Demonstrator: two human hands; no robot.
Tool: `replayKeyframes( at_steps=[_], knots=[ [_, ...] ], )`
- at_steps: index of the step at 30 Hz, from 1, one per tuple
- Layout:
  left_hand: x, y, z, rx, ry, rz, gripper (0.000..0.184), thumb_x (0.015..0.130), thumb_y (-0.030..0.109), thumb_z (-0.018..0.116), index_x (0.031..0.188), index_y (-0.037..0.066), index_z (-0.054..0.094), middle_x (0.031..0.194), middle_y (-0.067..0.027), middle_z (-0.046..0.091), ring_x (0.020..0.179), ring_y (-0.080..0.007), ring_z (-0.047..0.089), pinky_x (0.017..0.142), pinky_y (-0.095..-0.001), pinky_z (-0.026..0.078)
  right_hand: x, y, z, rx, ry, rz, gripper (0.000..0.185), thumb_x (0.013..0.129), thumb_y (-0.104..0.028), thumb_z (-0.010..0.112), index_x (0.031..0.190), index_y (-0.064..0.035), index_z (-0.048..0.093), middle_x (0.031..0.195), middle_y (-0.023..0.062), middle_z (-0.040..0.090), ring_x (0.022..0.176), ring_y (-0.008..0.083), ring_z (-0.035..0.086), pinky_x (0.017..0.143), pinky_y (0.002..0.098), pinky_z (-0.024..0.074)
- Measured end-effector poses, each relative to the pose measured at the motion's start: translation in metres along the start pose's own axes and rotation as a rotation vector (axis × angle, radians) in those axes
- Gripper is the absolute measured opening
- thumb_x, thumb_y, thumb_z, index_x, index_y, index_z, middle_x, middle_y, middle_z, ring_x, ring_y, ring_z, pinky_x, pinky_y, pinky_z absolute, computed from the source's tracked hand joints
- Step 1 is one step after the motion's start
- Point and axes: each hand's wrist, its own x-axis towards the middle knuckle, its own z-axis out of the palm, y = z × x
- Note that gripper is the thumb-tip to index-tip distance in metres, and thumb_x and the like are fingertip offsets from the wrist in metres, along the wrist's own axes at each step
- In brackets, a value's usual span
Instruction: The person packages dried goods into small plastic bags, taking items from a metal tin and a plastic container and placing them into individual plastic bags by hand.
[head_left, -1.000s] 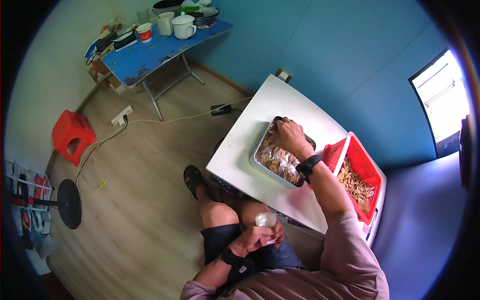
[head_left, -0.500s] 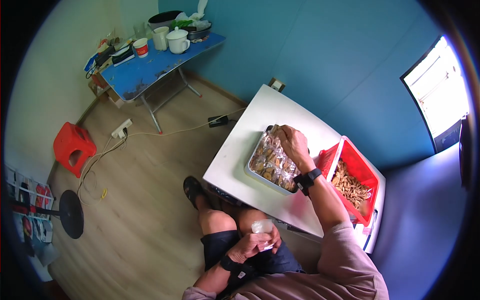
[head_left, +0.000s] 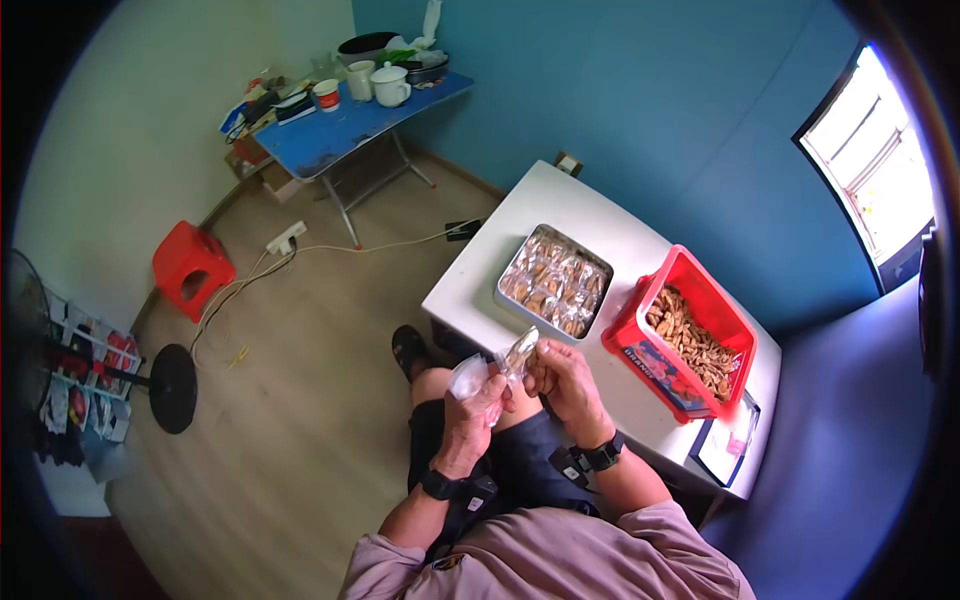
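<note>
Left hand: translucent plastic is gripped in fingers
Right hand: filled packet — pinched by fingers

A shiny clear packet, tan showing through its film, is held up at a tilt near the open tin, which is filled with brown pieces in clear wrappers. Just beside the packet, translucent whitish plastic is held pinched.
</note>
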Motion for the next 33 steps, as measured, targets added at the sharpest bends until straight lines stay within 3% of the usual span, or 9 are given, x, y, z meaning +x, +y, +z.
replayKeyframes(
  at_steps=[4, 7, 10, 17, 25, 30, 33],
  knots=[
    [-0.031, 0.005, 0.014, 0.182, 0.1, 0.013, 0.021, 0.087, 0.017, 0.067, 0.099, 0.0, 0.068, 0.071, 0.0003, 0.061, 0.055, -0.0038, 0.049, 0.048, -0.0175, 0.034, -0.025, 0.027, -0.005, 0.028, -0.055, 0.044, 0.026, 0.099, -0.026, 0.053, 0.092, -0.003, 0.062, 0.077, 0.0044, 0.065, 0.058, 0.009, 0.057, 0.054, 0.0214, 0.0459],
    [-0.045, 0.001, 0.0, 0.316, 0.102, 0.013, 0.023, 0.084, 0.02, 0.071, 0.093, 0.0, 0.066, 0.075, -0.0024, 0.064, 0.057, -0.0079, 0.055, 0.052, -0.0204, 0.043, -0.04, 0.03, -0.005, -0.018, -0.039, 0.11, 0.024, 0.098, -0.026, 0.055, 0.092, -0.0038, 0.062, 0.077, 0.0023, 0.064, 0.061, 0.008, 0.057, 0.055, 0.0204, 0.0462],
    [-0.052, -0.004, -0.007, 0.342, 0.072, 0.049, 0.026, 0.087, 0.024, 0.067, 0.094, -0.001, 0.069, 0.068, 0.0007, 0.06, 0.053, -0.004, 0.047, 0.048, -0.0189, 0.035, -0.044, 0.04, -0.014, -0.051, 0.023, 0.096, 0.022, 0.096, -0.022, 0.057, 0.086, -0.0037, 0.062, 0.068, 0.0033, 0.061, 0.056, 0.0109, 0.058, 0.052, 0.0216, 0.0466],
    [-0.049, -0.015, -0.004, 0.378, -0.016, -0.033, 0.026, 0.088, 0.027, 0.066, 0.093, 0.002, 0.068, 0.069, -0.001, 0.061, 0.056, -0.0061, 0.052, 0.051, -0.0201, 0.037, -0.058, 0.049, -0.042, -0.069, -0.032, 0.113, 0.02, 0.094, -0.023, 0.06, 0.086, -0.005, 0.063, 0.07, 0.0027, 0.063, 0.057, 0.0091, 0.058, 0.053, 0.0209, 0.0463],
    [-0.033, -0.029, 0.03, 0.261, -0.313, -0.18, 0.03, 0.091, 0.034, 0.065, 0.096, 0.005, 0.065, 0.075, -0.0006, 0.063, 0.063, -0.0074, 0.058, 0.054, -0.0198, 0.04, -0.074, 0.023, -0.051, 0.072, -0.087, 0.067, 0.018, 0.096, -0.021, 0.055, 0.085, -0.0072, 0.061, 0.067, 0.002, 0.062, 0.059, 0.0084, 0.057, 0.055, 0.0204, 0.0429],
    [-0.018, -0.027, 0.057, 0.328, -0.394, -0.211, 0.025, 0.093, 0.03, 0.062, 0.095, 0.005, 0.064, 0.075, 0.0005, 0.062, 0.064, -0.006, 0.057, 0.056, -0.0185, 0.041, -0.08, 0.006, -0.064, 0.059, -0.057, 0.028, 0.02, 0.097, -0.023, 0.054, 0.085, -0.0072, 0.058, 0.068, 0.0039, 0.063, 0.055, 0.0086, 0.051, 0.054, 0.0211, 0.0394],
    [-0.015, -0.027, 0.068, 0.408, -0.486, -0.127, 0.023, 0.091, 0.025, 0.063, 0.094, 0.003, 0.064, 0.074, 0.0005, 0.062, 0.064, -0.0055, 0.057, 0.055, -0.0195, 0.041, -0.083, -0.001, -0.069, 0.037, -0.053, -0.004, 0.02, 0.097, -0.024, 0.055, 0.087, -0.0065, 0.057, 0.069, 0.0043, 0.062, 0.053, 0.0084, 0.046, 0.051, 0.0221, 0.0366]
  ],
)
